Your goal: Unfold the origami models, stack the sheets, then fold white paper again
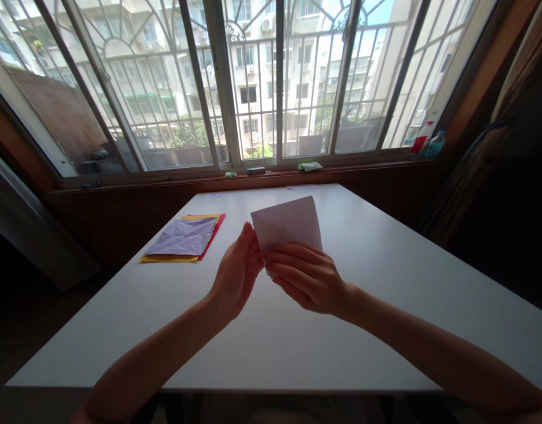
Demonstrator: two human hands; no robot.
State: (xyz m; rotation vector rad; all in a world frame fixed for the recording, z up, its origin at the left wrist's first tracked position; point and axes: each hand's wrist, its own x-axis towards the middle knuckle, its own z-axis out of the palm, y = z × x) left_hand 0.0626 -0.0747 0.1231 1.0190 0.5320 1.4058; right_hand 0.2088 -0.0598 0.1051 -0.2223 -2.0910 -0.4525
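A folded sheet of pale paper (288, 222) is held up above the table, tilted, between both hands. My left hand (240, 268) pinches its left edge, with the thumb upright along the side. Across the lower part of the paper lies my right hand (306, 275), its fingers closed over the front and covering the bottom edge. To the left on the table rests a creased white-lilac paper (182, 237), on top of a yellow sheet (169, 258) and a red sheet (215, 235).
The white table (235, 347) narrows toward a barred window. On the sill (182, 181) lie a green-and-white packet (309, 166), a small dark box (256, 171) and a little green item (230, 174). Red (422, 140) and blue bottles (436, 145) stand at the sill's right end.
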